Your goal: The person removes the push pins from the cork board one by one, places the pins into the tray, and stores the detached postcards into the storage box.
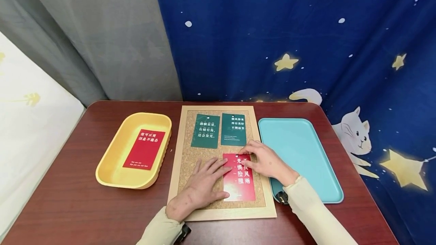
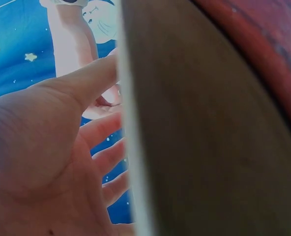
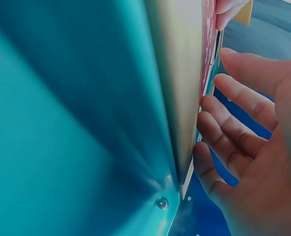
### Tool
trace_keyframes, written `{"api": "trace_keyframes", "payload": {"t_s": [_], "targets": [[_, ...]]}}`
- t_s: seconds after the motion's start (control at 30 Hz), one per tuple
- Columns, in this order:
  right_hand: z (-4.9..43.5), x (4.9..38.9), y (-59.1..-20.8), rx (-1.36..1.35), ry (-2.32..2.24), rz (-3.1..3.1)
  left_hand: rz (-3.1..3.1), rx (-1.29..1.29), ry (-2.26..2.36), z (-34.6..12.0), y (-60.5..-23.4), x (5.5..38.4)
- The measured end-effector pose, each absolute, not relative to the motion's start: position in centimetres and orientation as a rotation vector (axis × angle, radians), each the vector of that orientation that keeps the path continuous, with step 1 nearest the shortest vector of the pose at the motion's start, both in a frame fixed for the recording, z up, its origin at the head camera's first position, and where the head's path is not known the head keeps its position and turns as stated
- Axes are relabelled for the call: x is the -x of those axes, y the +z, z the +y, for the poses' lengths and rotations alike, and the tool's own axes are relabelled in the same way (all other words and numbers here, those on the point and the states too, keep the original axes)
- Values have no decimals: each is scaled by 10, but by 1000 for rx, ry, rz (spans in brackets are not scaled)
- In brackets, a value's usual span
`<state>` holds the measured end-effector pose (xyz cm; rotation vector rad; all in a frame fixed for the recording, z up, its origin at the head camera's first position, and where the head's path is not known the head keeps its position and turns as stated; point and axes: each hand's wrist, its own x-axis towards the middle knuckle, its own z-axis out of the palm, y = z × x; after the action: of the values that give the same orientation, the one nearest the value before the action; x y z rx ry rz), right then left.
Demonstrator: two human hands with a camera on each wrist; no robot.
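A red card (image 1: pixel 235 184) with white characters lies on the lower half of a wood-framed cork board (image 1: pixel 190 162). My left hand (image 1: pixel 201 186) rests spread beside it, fingertips and thumb on its left edge. My right hand (image 1: pixel 269 162) touches the card's top right, fingers bent and thumb apart from the index finger; the right wrist view shows nothing gripped in the right hand (image 3: pixel 258 132). A small white dot shows at the card's top. Two dark green cards, a left one (image 1: pixel 205 141) and a right one (image 1: pixel 233 139), lie side by side above, each with a white dot.
Left of the board stands a yellow basket (image 1: pixel 110 162) holding another red card (image 1: pixel 144 154). A light blue tray (image 1: pixel 303 143) lies to the right, close against the board. In the right wrist view, a small shiny round thing (image 3: pixel 161 202) sits at the tray's corner.
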<state>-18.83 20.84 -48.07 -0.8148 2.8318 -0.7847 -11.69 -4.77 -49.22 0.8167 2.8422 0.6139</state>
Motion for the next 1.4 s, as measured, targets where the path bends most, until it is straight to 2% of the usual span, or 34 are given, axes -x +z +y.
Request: {"api": "trace_keyframes", "payload": {"t_s": [0.77,1.4], "targets": [[210,197,-488,875,-861,2766,2825,-828,625,-48,-492,116],[207,204,-489,819,-914,2728,2834,-827,615,-48,-493,116]]}}
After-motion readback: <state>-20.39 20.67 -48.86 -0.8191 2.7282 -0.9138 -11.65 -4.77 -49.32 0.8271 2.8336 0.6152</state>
